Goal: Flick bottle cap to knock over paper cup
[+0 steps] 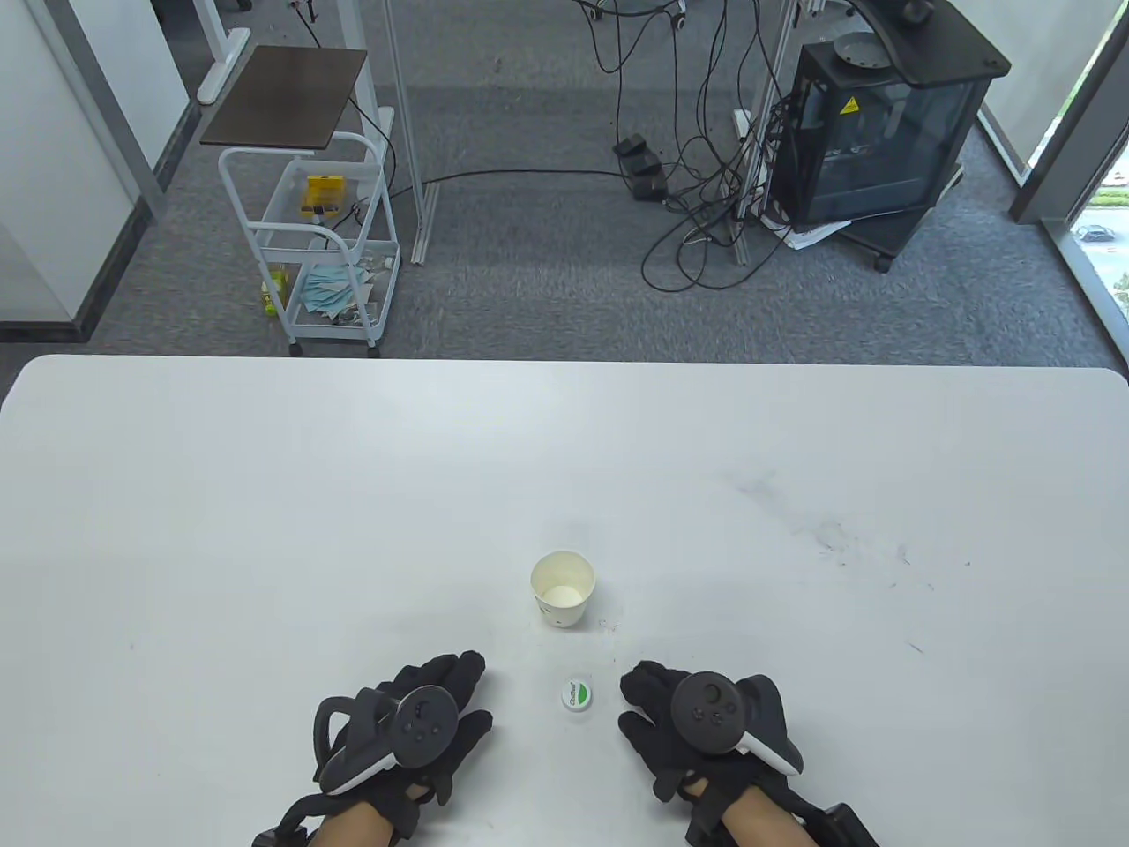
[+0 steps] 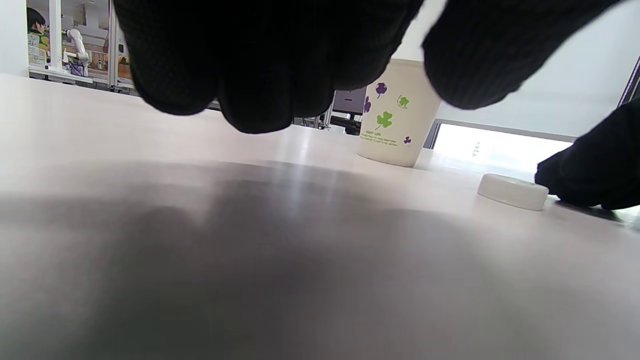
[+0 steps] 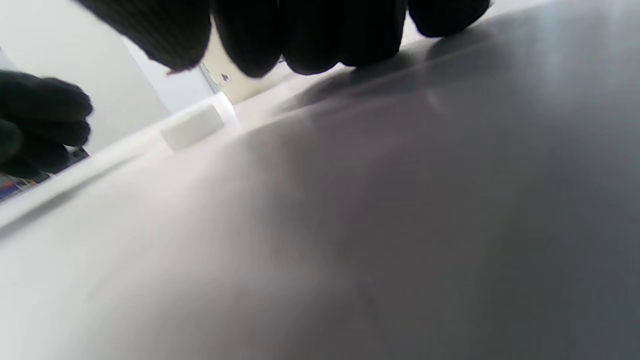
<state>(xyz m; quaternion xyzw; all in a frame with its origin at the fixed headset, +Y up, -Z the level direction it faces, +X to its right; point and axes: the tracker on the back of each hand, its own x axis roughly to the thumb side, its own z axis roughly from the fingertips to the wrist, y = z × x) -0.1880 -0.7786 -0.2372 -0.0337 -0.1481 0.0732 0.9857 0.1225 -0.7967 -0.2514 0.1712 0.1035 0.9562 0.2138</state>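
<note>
A white paper cup (image 1: 563,589) with clover prints stands upright near the table's front middle. A white bottle cap (image 1: 578,695) with a green label lies flat just in front of it. My left hand (image 1: 438,701) rests on the table left of the cap, empty. My right hand (image 1: 660,706) rests right of the cap, fingertips close to it but apart, empty. The left wrist view shows the cup (image 2: 395,115), the cap (image 2: 512,191) and the right hand's fingers (image 2: 590,172) beside it. The right wrist view shows the cap (image 3: 192,127) and the left hand (image 3: 37,125).
The white table (image 1: 265,529) stretches wide to the left, right and far side of the cup. Faint dark scuffs (image 1: 829,534) mark it at the right. A white cart (image 1: 309,247) and a black cabinet (image 1: 882,132) stand on the floor beyond.
</note>
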